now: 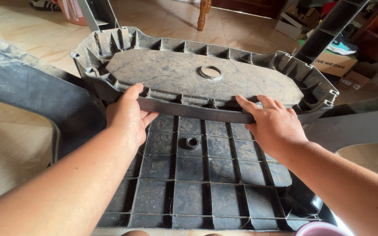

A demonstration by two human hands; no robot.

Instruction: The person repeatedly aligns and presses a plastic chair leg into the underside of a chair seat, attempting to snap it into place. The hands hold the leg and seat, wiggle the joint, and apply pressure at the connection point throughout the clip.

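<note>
So both hands are on this dusty grey plastic shelf panel (184, 76), the oval-ish piece with a ring hole near its middle, sitting across the centre of the frame. The left hand (127, 116) grips the near rim on the centre-left, thumb up on top and fingers curled under the edge. The right hand (274, 124) does the same on the centre-right, fingers laid flat over the rim, not fully closed but clearly holding it.

Below it, in the lower middle, is an upturned black plastic table underside (197, 175), all ribs and squares, with a small round socket (192, 142) just under the panel's edge. Black table legs (44, 96) run out to the left and up to the upper right.

Looks to me like the panel is mid-positioning between the legs. Whatever comes next probably needs both sides kept level and the corner notches lined up with the legs, since that rim looks flexy. Cardboard boxes (335, 63) sit upper right.
</note>
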